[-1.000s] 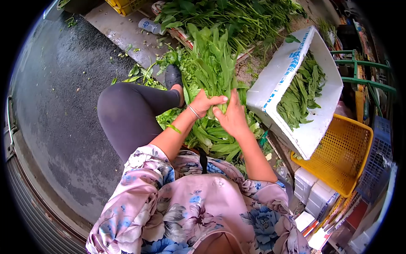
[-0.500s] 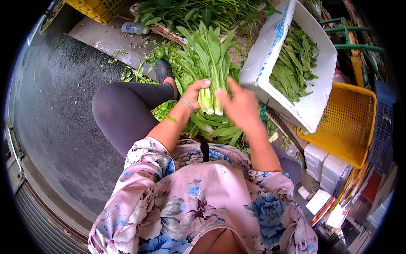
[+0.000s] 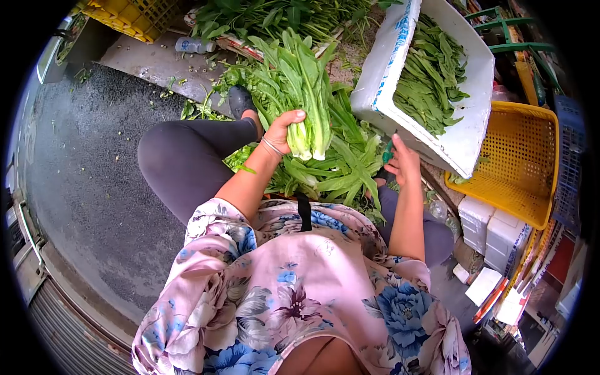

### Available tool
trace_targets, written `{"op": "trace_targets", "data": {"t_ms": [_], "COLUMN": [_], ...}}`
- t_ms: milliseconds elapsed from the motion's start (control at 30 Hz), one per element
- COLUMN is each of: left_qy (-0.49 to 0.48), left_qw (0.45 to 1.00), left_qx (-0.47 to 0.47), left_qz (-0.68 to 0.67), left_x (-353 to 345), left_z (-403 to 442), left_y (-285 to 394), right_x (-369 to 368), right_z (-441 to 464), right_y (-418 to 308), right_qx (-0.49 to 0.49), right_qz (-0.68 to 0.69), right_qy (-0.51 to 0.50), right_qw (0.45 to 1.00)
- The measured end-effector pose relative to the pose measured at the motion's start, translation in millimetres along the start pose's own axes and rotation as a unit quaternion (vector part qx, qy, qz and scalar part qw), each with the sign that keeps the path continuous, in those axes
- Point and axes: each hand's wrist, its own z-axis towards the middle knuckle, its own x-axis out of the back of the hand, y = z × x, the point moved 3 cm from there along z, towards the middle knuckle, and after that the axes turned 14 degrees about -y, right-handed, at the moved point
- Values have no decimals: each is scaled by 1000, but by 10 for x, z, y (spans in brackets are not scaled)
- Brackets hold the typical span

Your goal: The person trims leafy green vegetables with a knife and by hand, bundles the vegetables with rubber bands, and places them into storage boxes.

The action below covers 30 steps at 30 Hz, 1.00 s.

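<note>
My left hand (image 3: 284, 131) is closed around a bunch of leafy lettuce (image 3: 306, 94), its pale cut stems pointing toward me. Off to the right, my right hand (image 3: 405, 161) has curled fingers at a small green item (image 3: 387, 152) beside the white foam box; what kind of item it is I cannot make out. Beneath the held bunch, more loose long-leafed greens (image 3: 350, 162) lie between my legs.
The white foam box (image 3: 375, 84), tilted, holds green leaves (image 3: 431, 81). Right of it are a yellow plastic basket (image 3: 509, 169) and white foam blocks (image 3: 494, 231). More greens (image 3: 275, 19) and a plastic bottle (image 3: 194, 45) lie ahead; a yellow crate (image 3: 134, 15) is at upper left.
My right hand has left the stems of the bunch and moved right to the small green item. My left hand still holds the lettuce.
</note>
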Motion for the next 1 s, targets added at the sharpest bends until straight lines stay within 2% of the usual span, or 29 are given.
{"op": "trace_targets", "data": {"t_ms": [67,100,267,333,367,433,467,500,533,567,600,667,700,733,800,833,867,933,1000], "left_qy": [22,49,71,110,109,121,120,116,109,105,100,61,62,59,36,37,36,43,35], "left_qw": [999,994,985,982,982,973,973,964,954,952,951,917,909,908,902,900,899,888,883], "left_qx": [35,72,98,82,81,74,75,70,68,73,79,60,82,84,48,62,62,77,68], "left_qz": [35,70,123,133,134,181,182,227,272,280,281,389,404,406,428,431,431,451,463], "left_x": [165,161,153,97,67,6,-36,-122,-186,-209,-239,-330,-339,-318,-283,-274,-270,-255,-215], "left_z": [-37,-44,-76,-64,-61,-55,-44,-30,-17,5,32,71,68,73,83,71,55,33,43], "left_y": [-47,-65,-138,-146,-147,-130,-127,-113,-124,-153,-170,-164,-175,-204,-246,-249,-252,-257,-250], "right_x": [-8,-23,-57,-126,-137,-327,-394,-483,-530,-547,-560,-639,-708,-756,-824,-836,-823,-793,-819], "right_z": [111,137,141,-8,-114,-402,-513,-693,-857,-903,-895,-869,-847,-808,-750,-722,-672,-639,-653], "right_y": [98,115,138,126,116,23,-78,-287,-456,-600,-698,-900,-978,-1010,-1096,-1131,-1146,-1201,-1199], "right_qx": [40,41,90,37,38,-18,-17,82,177,237,239,270,260,262,333,365,366,399,376], "right_qz": [57,103,167,354,353,455,455,335,208,146,150,17,-67,-65,-173,-162,-163,-369,-394], "right_qy": [-72,-56,-66,-116,-116,-303,-303,-291,-267,-270,-263,-278,-252,-248,-192,-179,-178,-71,-53], "right_qw": [995,992,980,927,927,837,837,892,924,922,922,922,930,930,907,899,899,836,837]}}
